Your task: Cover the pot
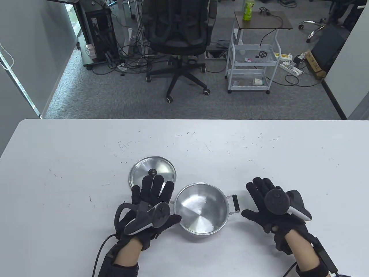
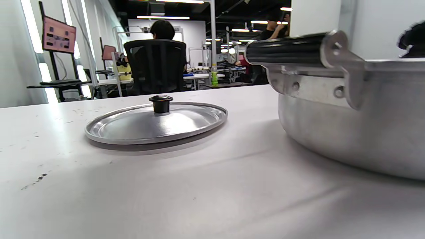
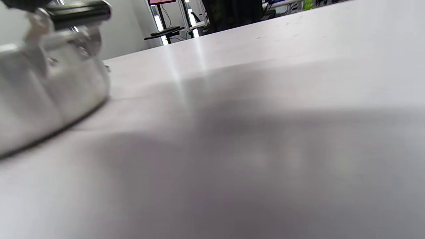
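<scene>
An open steel pot (image 1: 201, 211) with black side handles stands on the white table (image 1: 184, 138); it also shows in the left wrist view (image 2: 358, 126) and in the right wrist view (image 3: 46, 86). Its round steel lid (image 1: 150, 170) with a black knob (image 1: 152, 172) lies flat on the table to the pot's far left, also seen in the left wrist view (image 2: 156, 121). My left hand (image 1: 152, 199) is open and flat, left of the pot, fingertips at the lid's near edge. My right hand (image 1: 266, 202) is open, right of the pot's right handle (image 1: 235, 202), holding nothing.
Beyond the table's far edge stand an office chair (image 1: 180, 37) and a white cart (image 1: 253, 66) on the carpet. Cables run from both wrists off the table's near edge.
</scene>
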Demonstrator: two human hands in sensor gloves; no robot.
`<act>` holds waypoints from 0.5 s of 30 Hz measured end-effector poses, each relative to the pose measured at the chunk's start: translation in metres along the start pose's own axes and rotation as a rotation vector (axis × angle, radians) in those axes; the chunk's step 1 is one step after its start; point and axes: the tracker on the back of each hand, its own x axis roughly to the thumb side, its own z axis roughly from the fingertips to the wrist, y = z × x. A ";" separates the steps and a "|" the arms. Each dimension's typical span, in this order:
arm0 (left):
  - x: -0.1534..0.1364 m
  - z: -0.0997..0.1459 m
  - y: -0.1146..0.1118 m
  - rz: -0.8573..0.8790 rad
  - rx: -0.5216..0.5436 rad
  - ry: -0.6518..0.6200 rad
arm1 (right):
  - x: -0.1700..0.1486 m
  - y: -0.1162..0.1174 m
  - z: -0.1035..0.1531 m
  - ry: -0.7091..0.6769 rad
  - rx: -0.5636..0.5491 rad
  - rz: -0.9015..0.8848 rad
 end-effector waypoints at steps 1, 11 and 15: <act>-0.004 -0.002 0.003 0.011 0.006 0.027 | -0.004 0.003 0.002 0.028 0.015 0.040; -0.037 -0.078 0.016 -0.070 -0.107 0.221 | -0.013 0.008 0.010 0.077 0.010 0.108; -0.044 -0.127 -0.014 -0.239 -0.201 0.264 | -0.014 0.010 0.009 0.087 0.009 0.153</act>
